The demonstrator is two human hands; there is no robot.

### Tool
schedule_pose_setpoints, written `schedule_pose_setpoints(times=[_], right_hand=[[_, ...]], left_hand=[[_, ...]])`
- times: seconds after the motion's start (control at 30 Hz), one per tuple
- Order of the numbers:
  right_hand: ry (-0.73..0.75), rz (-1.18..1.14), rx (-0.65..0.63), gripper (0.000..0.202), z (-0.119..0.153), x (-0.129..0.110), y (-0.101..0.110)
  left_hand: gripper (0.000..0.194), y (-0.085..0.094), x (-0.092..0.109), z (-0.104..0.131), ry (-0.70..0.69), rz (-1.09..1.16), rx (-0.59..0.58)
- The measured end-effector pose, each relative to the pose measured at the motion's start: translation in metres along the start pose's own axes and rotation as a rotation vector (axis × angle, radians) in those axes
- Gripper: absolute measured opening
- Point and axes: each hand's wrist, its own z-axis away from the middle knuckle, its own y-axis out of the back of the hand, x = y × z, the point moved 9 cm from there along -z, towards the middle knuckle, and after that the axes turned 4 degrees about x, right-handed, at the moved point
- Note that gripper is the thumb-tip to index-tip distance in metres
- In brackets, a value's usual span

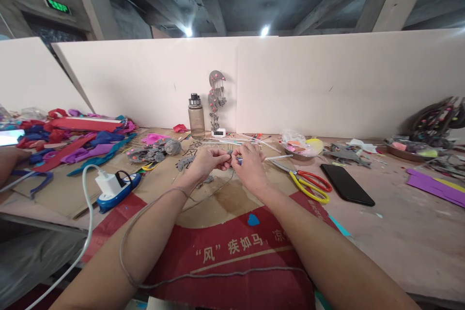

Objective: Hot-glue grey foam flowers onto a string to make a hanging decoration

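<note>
My left hand (209, 163) is closed, its thumb and fingertips pinching a small grey piece (229, 153) at the centre of the view. Right beside it, my right hand (250, 162) has its fingers bent together at the same piece, with a thin blue-and-white tool (240, 159) showing at the fingertips. Grey cord (214, 193) runs below the hands, loops over the left forearm and crosses the red cardboard (240, 281). Grey scraps lie beside and under my left hand. The fingers hide most of the held piece.
Scissors (308, 185) and a black phone (348, 185) lie to the right. Behind stand a bottle (196, 118) and a grey hanging ornament (214, 97). A power strip (118, 195) and coloured fabric (78, 140) are at left. Another person's hand (12, 160) shows at the left edge.
</note>
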Motion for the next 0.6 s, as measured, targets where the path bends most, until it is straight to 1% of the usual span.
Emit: schedule_pose_setpoints(times=[0.13, 0.23, 0.33, 0.43, 0.5, 0.6], right_hand=[[-0.029, -0.006, 0.011, 0.008, -0.001, 0.001, 0.003], [-0.015, -0.059, 0.014, 0.009, -0.002, 0.000, 0.005], [0.020, -0.172, 0.021, 0.011, -0.004, 0.001, 0.006], [0.031, -0.341, 0.040, 0.012, -0.009, 0.006, 0.010], [-0.010, -0.440, 0.061, 0.013, -0.013, 0.014, 0.013], [-0.104, -0.514, 0.088, 0.014, -0.017, 0.028, 0.015]], left_hand=[[0.033, 0.002, -0.001, 0.001, 0.033, 0.054, 0.015], [0.034, 0.004, -0.003, 0.000, 0.047, 0.080, 0.013], [0.034, 0.009, -0.004, -0.001, 0.034, 0.074, 0.029], [0.034, 0.017, -0.001, -0.001, 0.008, 0.041, 0.089], [0.035, 0.021, 0.001, 0.000, -0.003, 0.019, 0.132], [0.035, 0.024, 0.004, 0.001, -0.015, -0.007, 0.170]])
